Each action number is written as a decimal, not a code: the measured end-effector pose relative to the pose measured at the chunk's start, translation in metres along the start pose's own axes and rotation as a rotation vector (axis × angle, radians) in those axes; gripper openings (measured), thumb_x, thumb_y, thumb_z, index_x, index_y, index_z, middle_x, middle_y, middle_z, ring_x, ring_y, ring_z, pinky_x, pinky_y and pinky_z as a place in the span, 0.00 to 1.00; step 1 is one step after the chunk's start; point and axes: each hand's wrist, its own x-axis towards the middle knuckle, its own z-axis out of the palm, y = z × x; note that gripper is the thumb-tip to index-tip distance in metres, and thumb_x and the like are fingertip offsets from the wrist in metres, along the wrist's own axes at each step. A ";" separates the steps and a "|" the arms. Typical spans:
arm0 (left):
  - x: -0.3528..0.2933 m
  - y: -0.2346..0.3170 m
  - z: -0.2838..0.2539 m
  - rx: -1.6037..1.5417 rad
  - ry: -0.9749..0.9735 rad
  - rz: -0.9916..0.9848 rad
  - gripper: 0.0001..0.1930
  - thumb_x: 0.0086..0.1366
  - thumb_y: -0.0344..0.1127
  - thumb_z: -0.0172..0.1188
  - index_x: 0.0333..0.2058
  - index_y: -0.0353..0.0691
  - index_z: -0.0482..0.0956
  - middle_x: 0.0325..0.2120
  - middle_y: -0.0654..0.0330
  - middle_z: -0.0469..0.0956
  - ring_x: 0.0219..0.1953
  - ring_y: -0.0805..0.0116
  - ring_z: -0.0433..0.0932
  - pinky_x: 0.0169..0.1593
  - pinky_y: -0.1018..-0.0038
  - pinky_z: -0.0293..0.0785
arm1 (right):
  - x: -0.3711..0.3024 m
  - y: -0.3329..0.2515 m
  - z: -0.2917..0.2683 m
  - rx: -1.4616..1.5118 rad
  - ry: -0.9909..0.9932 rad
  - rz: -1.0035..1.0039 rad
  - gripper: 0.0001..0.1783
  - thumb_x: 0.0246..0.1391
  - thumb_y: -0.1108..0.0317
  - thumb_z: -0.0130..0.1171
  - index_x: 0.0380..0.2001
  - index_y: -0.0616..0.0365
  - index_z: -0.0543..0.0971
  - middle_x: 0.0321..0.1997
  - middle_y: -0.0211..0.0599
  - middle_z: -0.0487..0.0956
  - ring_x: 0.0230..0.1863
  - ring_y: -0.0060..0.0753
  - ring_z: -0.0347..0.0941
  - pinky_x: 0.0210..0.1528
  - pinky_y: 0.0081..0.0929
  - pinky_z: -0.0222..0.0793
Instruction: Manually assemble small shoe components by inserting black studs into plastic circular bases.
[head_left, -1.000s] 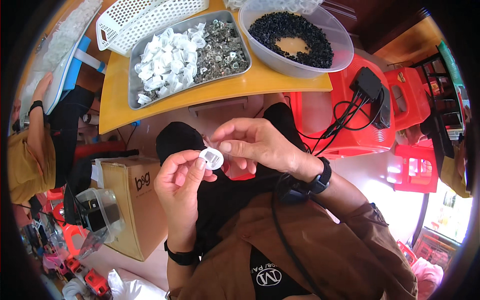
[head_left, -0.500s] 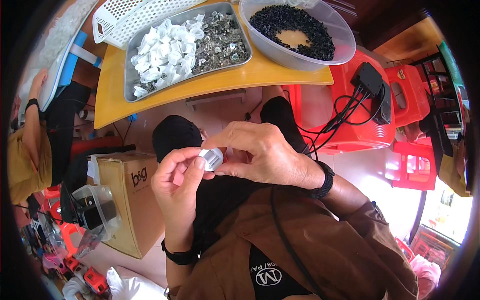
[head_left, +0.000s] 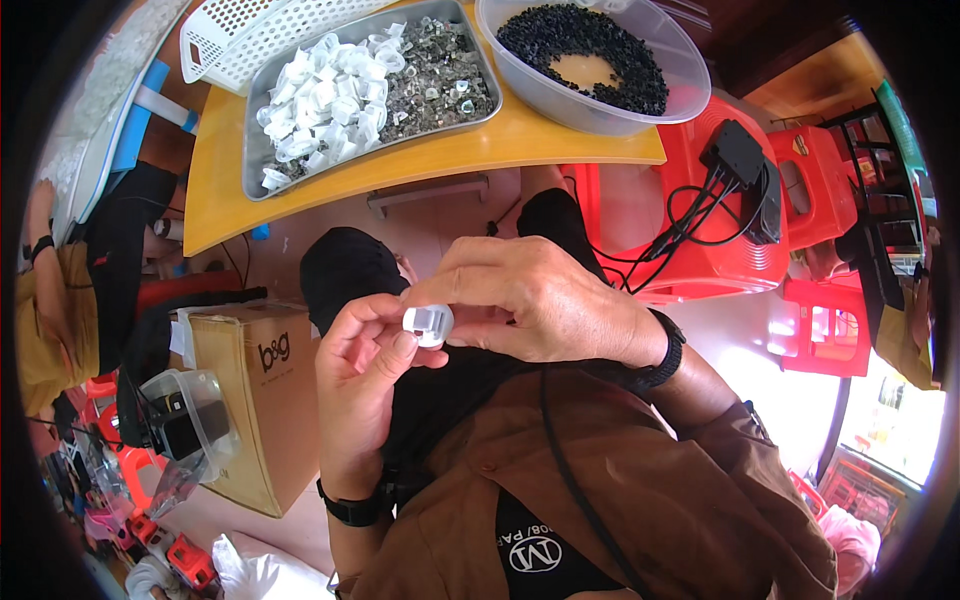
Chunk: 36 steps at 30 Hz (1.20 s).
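pinched in your left hand (head_left: 358, 392), the white piece (head_left: 429, 325) sits near mid-frame. your right hand (head_left: 545, 308), apart from it a second ago, now curls over its edge; that grip's hold can't be told, but work looks two-handed.

1. Yellow table (head_left: 540, 147) up front, red stools (head_left: 735, 275) crowding its right
2. Pale floor (head_left: 735, 325), washed white by glare over there
3. Dark rack (head_left: 885, 216) standing off to the right
4. Bright patch (head_left: 895, 410) beyond, window or door I can't tell
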 end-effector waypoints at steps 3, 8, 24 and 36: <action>0.001 0.000 0.005 -0.034 0.080 -0.011 0.15 0.61 0.27 0.58 0.46 0.32 0.70 0.40 0.53 0.76 0.41 0.65 0.78 0.43 0.69 0.79 | 0.001 -0.002 0.004 -0.091 0.093 0.009 0.24 0.37 0.71 0.70 0.43 0.56 0.78 0.35 0.38 0.78 0.32 0.40 0.77 0.33 0.29 0.75; 0.001 -0.004 0.004 -0.061 0.079 0.010 0.20 0.60 0.26 0.59 0.50 0.31 0.68 0.45 0.52 0.74 0.45 0.64 0.76 0.46 0.68 0.77 | 0.000 0.002 0.010 -0.164 0.268 -0.078 0.19 0.37 0.67 0.69 0.37 0.53 0.78 0.30 0.34 0.73 0.31 0.40 0.73 0.31 0.34 0.71; 0.000 -0.003 0.002 -0.139 0.007 -0.034 0.17 0.61 0.29 0.59 0.48 0.32 0.71 0.40 0.52 0.77 0.41 0.63 0.78 0.42 0.67 0.79 | 0.011 -0.008 -0.016 -0.121 0.075 -0.090 0.17 0.38 0.70 0.66 0.36 0.55 0.78 0.26 0.35 0.72 0.29 0.40 0.72 0.33 0.34 0.69; -0.005 -0.003 -0.009 -0.112 0.155 -0.017 0.18 0.58 0.28 0.61 0.48 0.35 0.73 0.38 0.57 0.77 0.37 0.71 0.77 0.37 0.76 0.77 | 0.118 0.068 -0.057 -1.200 0.175 -0.014 0.07 0.44 0.76 0.55 0.30 0.60 0.78 0.29 0.40 0.76 0.32 0.41 0.77 0.32 0.33 0.73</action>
